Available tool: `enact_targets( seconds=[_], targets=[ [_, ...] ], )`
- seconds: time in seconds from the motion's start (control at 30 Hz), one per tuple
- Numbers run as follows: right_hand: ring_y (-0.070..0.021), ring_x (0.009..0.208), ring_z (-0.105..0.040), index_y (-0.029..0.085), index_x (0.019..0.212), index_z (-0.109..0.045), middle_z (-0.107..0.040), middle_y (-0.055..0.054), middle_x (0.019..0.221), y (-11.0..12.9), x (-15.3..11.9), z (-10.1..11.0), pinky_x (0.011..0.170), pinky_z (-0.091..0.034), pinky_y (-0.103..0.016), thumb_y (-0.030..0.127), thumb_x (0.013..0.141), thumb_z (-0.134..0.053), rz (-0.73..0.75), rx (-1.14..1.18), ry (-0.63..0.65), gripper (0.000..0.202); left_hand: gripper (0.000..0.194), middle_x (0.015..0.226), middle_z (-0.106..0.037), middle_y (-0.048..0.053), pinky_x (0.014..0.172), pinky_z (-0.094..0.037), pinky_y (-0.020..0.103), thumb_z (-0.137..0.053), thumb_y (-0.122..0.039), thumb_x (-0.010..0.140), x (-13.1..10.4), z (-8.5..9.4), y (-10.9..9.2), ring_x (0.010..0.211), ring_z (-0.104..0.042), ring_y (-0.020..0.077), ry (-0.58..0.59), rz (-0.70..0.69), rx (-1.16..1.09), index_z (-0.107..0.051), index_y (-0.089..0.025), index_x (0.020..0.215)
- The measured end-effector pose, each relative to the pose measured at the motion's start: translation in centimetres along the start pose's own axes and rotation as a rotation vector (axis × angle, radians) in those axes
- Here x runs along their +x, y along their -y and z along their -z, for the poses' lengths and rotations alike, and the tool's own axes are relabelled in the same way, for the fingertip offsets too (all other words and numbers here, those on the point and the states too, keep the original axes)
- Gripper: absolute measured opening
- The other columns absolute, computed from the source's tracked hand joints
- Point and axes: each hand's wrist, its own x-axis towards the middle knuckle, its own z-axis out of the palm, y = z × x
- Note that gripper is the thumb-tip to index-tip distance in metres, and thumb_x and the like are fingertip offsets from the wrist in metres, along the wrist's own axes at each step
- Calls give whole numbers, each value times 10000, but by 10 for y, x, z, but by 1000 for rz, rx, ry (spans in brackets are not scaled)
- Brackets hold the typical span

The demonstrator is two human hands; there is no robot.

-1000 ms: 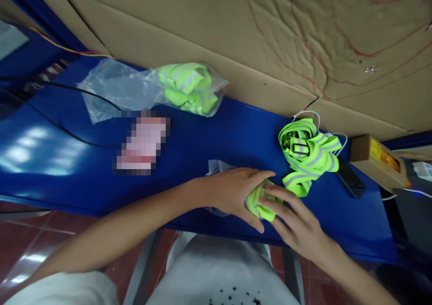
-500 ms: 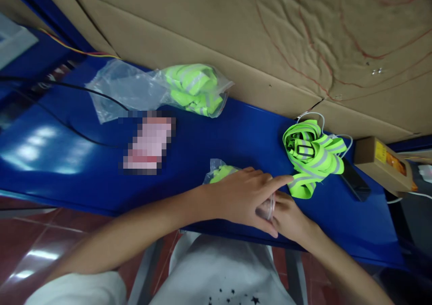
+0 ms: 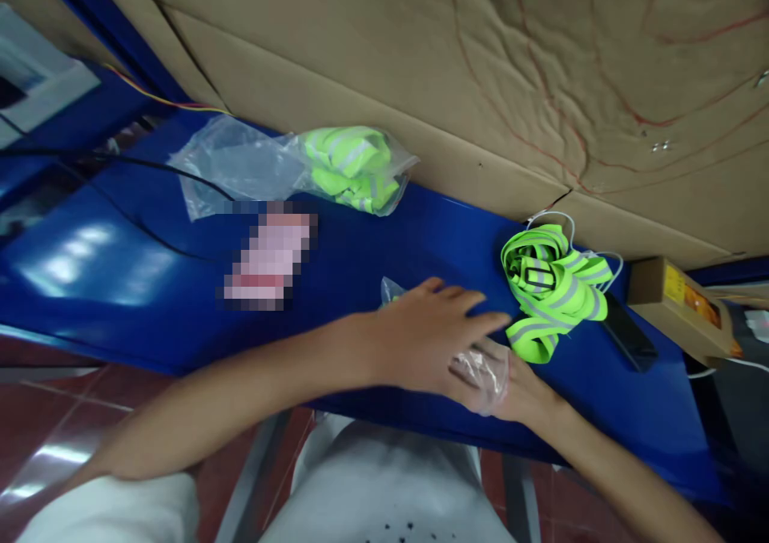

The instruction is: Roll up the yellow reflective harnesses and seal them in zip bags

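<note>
My left hand [image 3: 420, 339] lies across the front of the table with its fingers stretched out and apart. It covers most of a small clear plastic bag [image 3: 489, 375], whose open end wraps around my right hand [image 3: 524, 391]. My right hand reaches into the bag from the right; its fingers are hidden under the left hand. A corner of the bag sticks out beyond the left hand. Right of the fingertips lies a loosely coiled neon-yellow reflective strap [image 3: 561, 287] with grey stripes and a black buckle.
Toward the back, a clear bag [image 3: 240, 162] holds a folded neon reflective strap [image 3: 348, 166]. A blurred-out pink rectangle [image 3: 270, 255] lies to the left near black cables. Far right are a black phone-like object [image 3: 630, 339] and a cardboard box [image 3: 678, 307]. A cardboard panel [image 3: 360, 62] stands behind.
My right hand has gone deeper into the bag, whose plastic now reaches toward the wrist. My left hand's fingers have spread wider. The view has shifted slightly.
</note>
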Motion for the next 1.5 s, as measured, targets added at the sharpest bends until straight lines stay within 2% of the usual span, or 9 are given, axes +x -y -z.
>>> enact_targets(
  seconds=[0.17,0.3,0.47,0.6,0.73,0.9,1.1,1.27,1.5],
  targets=[
    [-216,1355,-582,177,1113,-714,-723,-97,1271,-1,9,24,1123,-521,-387,120,990,-495,132,-57,-71,257,583,885,-765,11,655,-427,271,-789,-682,705,4,23,23,811,-697,217,295,170,-380,-746,-246,1089],
    [-300,1392,-553,132,1267,-672,-634,-143,1419,0,-10,32,1078,-563,-433,59,916,-463,45,83,-266,415,478,808,-727,-8,623,-416,235,-780,-630,750,-1,14,23,747,-654,166,109,262,-597,-759,-211,978],
    [-368,1418,-492,210,1424,-535,-510,-175,1510,-11,-17,19,1107,-481,-592,335,971,-565,-460,315,-540,471,590,1007,-719,41,740,-504,258,-747,-634,794,1,-10,28,888,-663,188,-362,478,-892,-653,-170,1146],
    [-273,1257,-605,253,1115,-626,-588,-126,1316,-10,-6,15,1026,-548,-453,240,944,-665,-652,479,-548,176,630,1176,-726,104,883,-527,335,-656,-681,862,3,-22,37,1076,-672,251,-110,388,-1039,-665,-178,1242],
    [-264,1204,-631,230,908,-592,-575,-110,1286,-5,-5,24,988,-566,-437,232,944,-673,-595,643,-539,89,522,1194,-752,100,979,-505,362,-730,-585,855,5,-25,42,1122,-681,261,-17,308,-1188,-736,-186,1192],
    [-260,1232,-618,213,811,-566,-602,-102,1279,-14,-10,24,975,-569,-408,299,997,-613,-681,696,-569,210,381,1126,-785,98,1008,-499,343,-752,-473,870,6,-30,40,1087,-711,240,-146,365,-1247,-792,-158,1080],
    [-126,629,-580,236,1030,-638,-618,22,737,-22,-12,20,560,-469,-229,349,944,-709,-918,705,-607,159,558,1160,-780,86,991,-530,368,-613,-609,935,6,-38,43,1088,-716,248,-270,457,-1321,-722,-177,1271],
    [-155,691,-644,247,1150,-625,-679,5,803,-23,-11,26,620,-530,-263,378,897,-766,-941,766,-683,318,523,1125,-784,105,935,-548,342,-606,-587,952,9,-37,39,1017,-726,241,-419,446,-1255,-744,-136,1176],
    [-157,681,-657,218,864,-685,-693,-22,778,-24,-16,32,616,-554,-278,421,988,-640,-1004,861,-628,242,479,996,-778,63,817,-569,302,-473,-580,1021,10,-43,35,872,-721,192,-593,461,-1157,-696,-172,1135]
  ],
)
